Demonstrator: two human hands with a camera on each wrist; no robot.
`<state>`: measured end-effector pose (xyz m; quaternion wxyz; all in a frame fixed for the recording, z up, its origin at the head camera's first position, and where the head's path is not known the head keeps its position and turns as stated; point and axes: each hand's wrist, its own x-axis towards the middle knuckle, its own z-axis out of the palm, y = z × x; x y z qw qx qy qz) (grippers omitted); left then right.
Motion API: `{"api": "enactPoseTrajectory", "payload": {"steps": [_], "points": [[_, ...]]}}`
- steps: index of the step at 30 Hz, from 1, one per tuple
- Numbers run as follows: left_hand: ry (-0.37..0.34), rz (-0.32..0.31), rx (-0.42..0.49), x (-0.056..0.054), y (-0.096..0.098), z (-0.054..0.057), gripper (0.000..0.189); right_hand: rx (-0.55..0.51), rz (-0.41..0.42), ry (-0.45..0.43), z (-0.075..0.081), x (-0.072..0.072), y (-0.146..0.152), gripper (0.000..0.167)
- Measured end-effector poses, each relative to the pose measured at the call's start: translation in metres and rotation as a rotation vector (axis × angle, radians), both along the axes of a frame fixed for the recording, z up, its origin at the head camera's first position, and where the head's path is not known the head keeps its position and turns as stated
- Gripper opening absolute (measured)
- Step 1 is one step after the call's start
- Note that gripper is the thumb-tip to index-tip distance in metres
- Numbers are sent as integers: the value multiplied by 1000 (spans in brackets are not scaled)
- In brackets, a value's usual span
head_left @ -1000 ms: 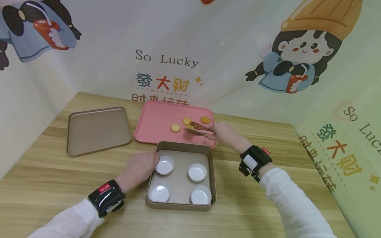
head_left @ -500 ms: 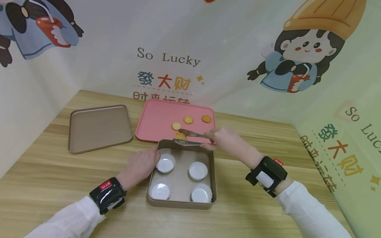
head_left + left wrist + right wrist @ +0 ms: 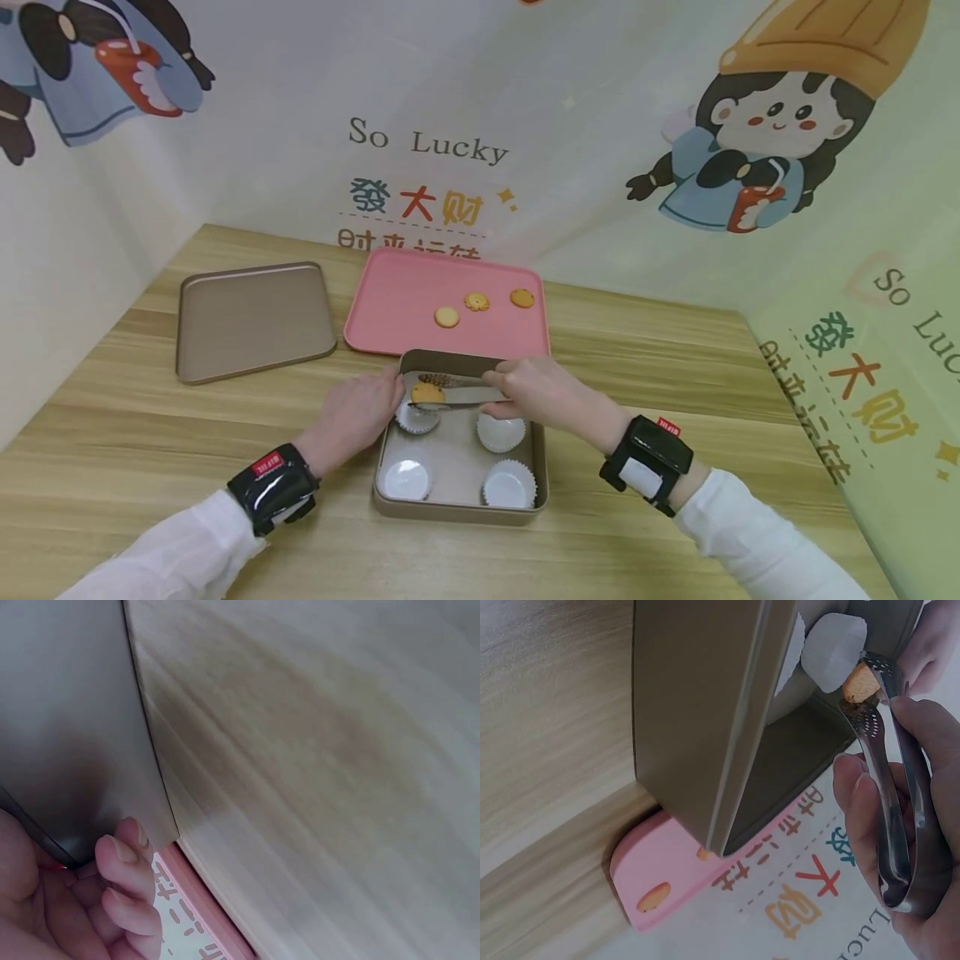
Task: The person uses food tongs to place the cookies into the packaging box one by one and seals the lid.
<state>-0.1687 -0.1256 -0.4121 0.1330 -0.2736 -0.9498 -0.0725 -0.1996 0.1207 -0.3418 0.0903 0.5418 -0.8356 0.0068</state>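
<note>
A deep square baking pan (image 3: 457,508) with several white paper cupcake liners (image 3: 508,485) inside stands before me. My left hand (image 3: 363,417) holds the pan's far left corner, fingers bent at the wall (image 3: 75,750) in the left wrist view. In my right hand (image 3: 543,392) are metal tongs (image 3: 900,795), gripped with their tips inside the pan. Between those perforated tips sits a golden cookie (image 3: 861,684), over the far left liner (image 3: 417,422). Three more cookies lie on the pink tray (image 3: 390,283) behind the pan, one of them a round pale cookie (image 3: 447,317).
A flat brown baking tray (image 3: 255,325) lies at the back left of the wooden table (image 3: 315,533). Printed cloth walls (image 3: 585,183) close off the back and sides. The pan's far edge overlaps the pink tray's front edge in the head view.
My right hand has lifted a cookie off the pink tray with the tongs and brought it toward me, over the pan's far left liner. The left hand stays on the pan.
</note>
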Motion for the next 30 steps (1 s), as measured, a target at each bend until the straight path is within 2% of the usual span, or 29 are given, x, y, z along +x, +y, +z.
{"api": "enactPoseTrajectory", "payload": {"steps": [15, 23, 30], "points": [[-101, 63, 97, 1, 1, -1, 10, 106, -93, 0, -9, 0, -16, 25], [-27, 15, 56, 0, 0, -2, 6, 104, -69, 71, -6, 5, -18, 25], [-41, 40, 117, 1, 0, -3, 10, 113, -54, 105, -5, 9, -18, 27]]}}
